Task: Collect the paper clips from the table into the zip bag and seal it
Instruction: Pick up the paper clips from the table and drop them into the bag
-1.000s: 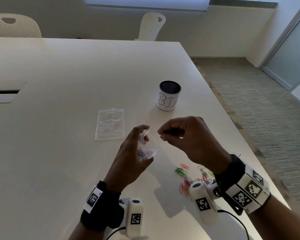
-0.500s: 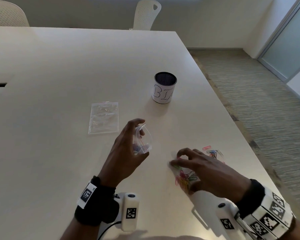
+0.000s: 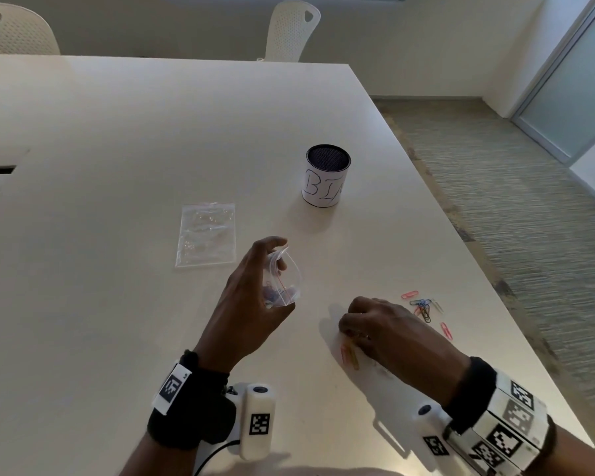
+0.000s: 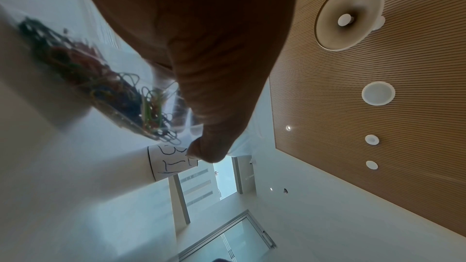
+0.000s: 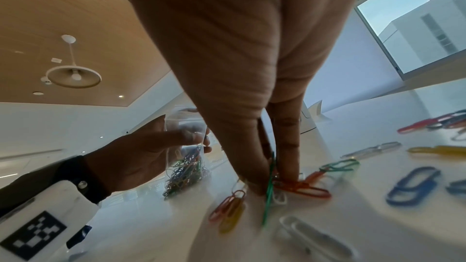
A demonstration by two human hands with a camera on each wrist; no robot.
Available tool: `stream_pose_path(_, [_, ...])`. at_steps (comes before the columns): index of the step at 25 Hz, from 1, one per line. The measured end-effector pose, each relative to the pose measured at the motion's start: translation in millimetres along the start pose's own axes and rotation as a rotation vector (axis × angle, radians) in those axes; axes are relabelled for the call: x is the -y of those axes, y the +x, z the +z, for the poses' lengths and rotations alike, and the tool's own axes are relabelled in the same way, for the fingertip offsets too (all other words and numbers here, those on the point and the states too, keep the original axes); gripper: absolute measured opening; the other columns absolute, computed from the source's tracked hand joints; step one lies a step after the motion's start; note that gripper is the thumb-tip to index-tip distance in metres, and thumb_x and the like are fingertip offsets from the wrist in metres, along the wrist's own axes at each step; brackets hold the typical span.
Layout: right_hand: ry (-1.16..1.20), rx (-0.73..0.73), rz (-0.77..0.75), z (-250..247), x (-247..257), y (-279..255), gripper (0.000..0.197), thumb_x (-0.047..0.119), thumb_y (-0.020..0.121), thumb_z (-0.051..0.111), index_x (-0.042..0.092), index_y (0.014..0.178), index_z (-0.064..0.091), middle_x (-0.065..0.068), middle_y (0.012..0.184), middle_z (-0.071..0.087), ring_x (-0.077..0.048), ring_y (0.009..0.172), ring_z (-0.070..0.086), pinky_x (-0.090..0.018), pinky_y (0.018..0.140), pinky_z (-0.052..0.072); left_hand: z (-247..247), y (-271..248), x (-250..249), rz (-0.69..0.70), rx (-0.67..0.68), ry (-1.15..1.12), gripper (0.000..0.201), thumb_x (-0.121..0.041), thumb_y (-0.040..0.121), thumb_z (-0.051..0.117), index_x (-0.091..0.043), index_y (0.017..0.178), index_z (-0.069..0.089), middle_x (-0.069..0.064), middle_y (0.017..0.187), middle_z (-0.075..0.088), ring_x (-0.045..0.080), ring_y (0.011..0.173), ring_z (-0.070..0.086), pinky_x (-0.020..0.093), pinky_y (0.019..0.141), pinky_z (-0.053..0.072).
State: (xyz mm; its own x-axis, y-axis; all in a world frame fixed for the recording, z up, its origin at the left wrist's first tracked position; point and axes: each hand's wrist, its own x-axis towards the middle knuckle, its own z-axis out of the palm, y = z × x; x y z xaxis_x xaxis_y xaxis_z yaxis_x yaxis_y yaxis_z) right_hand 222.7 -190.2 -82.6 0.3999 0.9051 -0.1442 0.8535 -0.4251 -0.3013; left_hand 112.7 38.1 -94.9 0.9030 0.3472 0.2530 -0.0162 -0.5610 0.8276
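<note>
The zip bag (image 3: pixel 282 283) is thin, clear, crinkled plastic, its mouth gaping upward, with a tangle of coloured wire paper clips (image 5: pixel 184 174) sagging in its bottom. The left hand (image 3: pixel 251 304) holds it just above the table (image 3: pixel 117 304), fingers curled round its side. The right hand (image 3: pixel 382 329) is pressed down on the table among loose paper clips (image 3: pixel 423 305), fingertips (image 5: pixel 259 184) pinched narrow on a green clip (image 5: pixel 269 184) standing on edge beside an orange one. Red, yellow, blue and white clips lie scattered around it. A second, flat zip bag (image 3: pixel 207 235) lies farther back, near a cylindrical mesh cup (image 3: pixel 327 176) wrapped in hand-lettered paper. The tabletop is smooth and pale; beyond its edge runs striped carpet (image 3: pixel 512 218).
</note>
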Motion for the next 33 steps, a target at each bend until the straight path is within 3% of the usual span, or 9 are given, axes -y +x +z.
stream_pose_path(4, [0.072,0.009,0.036,-4.2,-4.0,11.3,0.011,0.012,0.097,0.068,0.021,0.1,0.075,0.004,0.105,0.067,-0.012,0.083,0.07,-0.031,0.073,0.061,-0.3,0.6,0.7,0.003,-0.007,0.006,0.073,-0.012,0.081,0.082,-0.026,0.141,0.044,-0.009,0.107,0.057,0.01,0.09,0.061,0.006,0.071,0.047])
stream_pose_path(9, [0.299,-0.001,0.166,-18.9,-18.6,18.3,0.009,0.012,0.089,0.079,0.02,0.092,0.077,0.009,0.095,0.073,-0.003,0.079,0.072,-0.015,0.074,0.059,-1.0,0.1,0.7,-0.002,-0.006,0.003,0.072,-0.014,0.081,0.082,-0.028,0.141,0.043,-0.008,0.107,0.057,0.011,0.09,0.061,0.006,0.07,0.047])
stream_pose_path(11, [0.412,-0.048,0.243,-25.0,-23.9,19.9,0.011,0.011,0.085,0.082,0.02,0.087,0.077,0.006,0.087,0.077,-0.003,0.078,0.075,-0.023,0.076,0.063,-0.9,0.2,0.6,-0.002,-0.006,0.003,0.072,-0.013,0.081,0.082,-0.028,0.141,0.043,-0.009,0.107,0.057,0.011,0.085,0.061,0.007,0.069,0.048])
stream_pose_path(14, [0.601,-0.142,0.295,-35.9,-20.3,17.9,0.012,0.006,0.082,0.084,0.016,0.087,0.079,0.002,0.084,0.081,-0.006,0.08,0.078,-0.024,0.079,0.062,-0.9,-0.6,0.9,0.013,-0.01,0.01,0.073,-0.013,0.081,0.082,-0.028,0.14,0.043,-0.009,0.107,0.057,0.012,0.087,0.061,0.007,0.07,0.049])
stream_pose_path(19, [0.957,-0.274,0.227,-61.6,7.8,16.5,0.011,0.003,0.083,0.082,0.005,0.093,0.078,-0.012,0.087,0.081,-0.027,0.088,0.079,-0.034,0.089,0.063,-1.0,-0.6,-1.7,0.026,-0.007,0.014,0.073,-0.011,0.08,0.082,-0.025,0.14,0.044,-0.008,0.108,0.056,0.009,0.089,0.061,0.006,0.07,0.047])
stream_pose_path(26, [0.842,-0.458,0.103,-66.5,48.0,49.8,0.011,0.005,0.082,0.084,0.009,0.091,0.079,-0.002,0.084,0.081,-0.013,0.082,0.079,-0.031,0.084,0.064,-1.2,-0.2,-1.3,0.014,0.012,0.041,0.079,-0.012,0.078,0.085,-0.024,0.143,0.042,-0.003,0.117,0.059,0.005,0.099,0.061,0.002,0.075,0.046])
stream_pose_path(28, [0.765,-0.474,0.08,-59.9,53.6,58.4,0.012,0.005,0.082,0.084,0.01,0.092,0.08,0.003,0.085,0.081,-0.005,0.08,0.078,-0.023,0.081,0.063,-1.4,-0.2,-0.6,-0.002,0.015,0.029,0.08,-0.013,0.077,0.086,-0.026,0.142,0.041,-0.004,0.123,0.059,0.004,0.103,0.061,0.002,0.077,0.047])
stream_pose_path(30, [0.695,-0.458,0.049,-55.9,58.1,62.3,0.015,0.005,0.084,0.083,0.012,0.097,0.081,0.006,0.089,0.08,0.002,0.083,0.076,-0.012,0.079,0.059,-1.2,0.2,0.7,-0.008,0.016,0.012,0.079,-0.013,0.077,0.084,-0.028,0.141,0.041,-0.005,0.125,0.06,0.009,0.102,0.063,0.006,0.076,0.051])
stream_pose_path(33, [0.657,-0.426,0.009,-55.1,60.4,63.7,0.017,0.006,0.087,0.081,0.012,0.102,0.081,0.005,0.094,0.081,0.005,0.086,0.076,-0.01,0.082,0.057,-0.8,0.8,1.5,-0.008,0.006,0.003,0.075,-0.015,0.077,0.082,-0.03,0.139,0.042,-0.006,0.123,0.062,0.009,0.1,0.064,0.014,0.074,0.055])
